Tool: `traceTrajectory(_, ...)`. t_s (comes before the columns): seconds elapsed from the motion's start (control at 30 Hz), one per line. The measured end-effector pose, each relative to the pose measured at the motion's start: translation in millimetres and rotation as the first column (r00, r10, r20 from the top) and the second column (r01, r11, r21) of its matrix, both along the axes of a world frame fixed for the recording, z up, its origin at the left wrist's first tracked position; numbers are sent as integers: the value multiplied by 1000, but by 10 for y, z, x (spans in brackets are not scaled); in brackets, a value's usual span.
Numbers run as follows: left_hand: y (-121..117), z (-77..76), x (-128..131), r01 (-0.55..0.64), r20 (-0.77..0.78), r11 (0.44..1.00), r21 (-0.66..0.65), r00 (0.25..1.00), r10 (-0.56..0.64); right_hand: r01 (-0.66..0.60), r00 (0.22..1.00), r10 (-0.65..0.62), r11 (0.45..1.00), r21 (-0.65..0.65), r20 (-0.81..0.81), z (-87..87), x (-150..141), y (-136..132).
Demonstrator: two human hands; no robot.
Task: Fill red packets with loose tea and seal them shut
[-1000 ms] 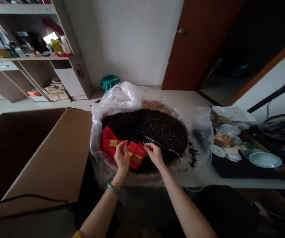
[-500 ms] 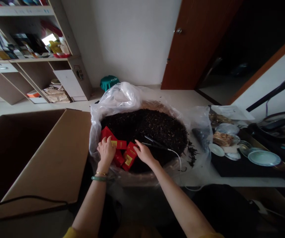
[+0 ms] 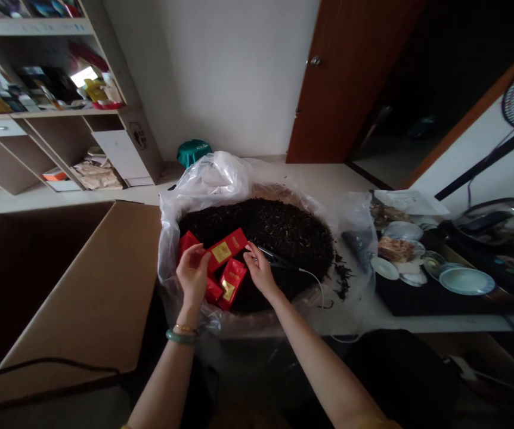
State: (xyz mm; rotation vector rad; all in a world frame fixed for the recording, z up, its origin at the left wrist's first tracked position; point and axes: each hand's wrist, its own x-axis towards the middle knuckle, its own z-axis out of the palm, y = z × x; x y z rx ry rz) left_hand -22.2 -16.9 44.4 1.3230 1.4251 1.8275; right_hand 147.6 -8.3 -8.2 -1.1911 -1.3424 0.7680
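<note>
Between my hands a flat red packet [image 3: 226, 249] with a gold label is held up at a slant. My left hand [image 3: 193, 277] grips its lower left end, fingers closed. At the upper right end, the fingertips of my right hand [image 3: 259, 269] pinch the edge. Another red packet [image 3: 232, 282] lies just below, on dark loose leaves [image 3: 293, 229] that look like dried tea. More red packets [image 3: 188, 240] lie behind and under my left hand, partly hidden by it. A dark slim tool [image 3: 275, 258] with a white cable rests on the leaves beside my right hand.
Clear plastic lining [image 3: 170, 238] surrounds the leaves. A large open cardboard box [image 3: 82, 286] stands to the left. On the right are a pale bowl [image 3: 467, 280], a small white dish [image 3: 384, 268] and a black mat [image 3: 409, 301]. A teal bag [image 3: 193, 153] sits behind.
The packet held earlier now lies on the leaves. My left hand went left to the other packets, and one of them is now raised between both hands.
</note>
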Motion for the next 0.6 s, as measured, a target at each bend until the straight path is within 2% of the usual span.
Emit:
traceTrajectory(0.07, -58, -75, 131, 174, 57, 984, -42, 984, -171, 3, 997, -4, 1000, -14, -81, 96, 21, -20)
traceTrajectory(0.13, -103, -185, 245, 357, 102, 926, -122, 933, -346, 17, 996, -16, 1000, 11, -91, 161, 64, -66)
traceTrajectory(0.2, -135, -298, 348, 557, 130, 800, -221, 830, -542, 10, 999, -8, 999, 50, -52, 194, 122, -126)
traceTrajectory(0.23, -147, -348, 395, 610, 126, 749, -259, 790, -600, 1, 1000, 1, 998, 70, -19, 205, 154, -154)
traceTrajectory(0.27, -155, -390, 438, 613, 109, 739, -282, 785, -610, -3, 1000, 1, 996, 94, 23, 218, 187, -179)
traceTrajectory(0.37, -167, -476, 531, 587, 48, 754, -296, 797, -602, 16, 974, -69, 972, 234, 217, 292, 290, -216)
traceTrajectory(0.47, -175, -522, 566, 569, -5, 755, -327, 798, -603, -94, 879, -105, 918, 385, 465, 397, 368, -215)
traceTrajectory(0.53, -183, -540, 571, 562, -46, 755, -338, 791, -610, -168, 820, -102, 898, 406, 563, 431, 385, -213)
traceTrajectory(0.6, -191, -547, 568, 560, -86, 761, -327, 784, -614, -160, 806, -122, 897, 411, 579, 416, 372, -219)
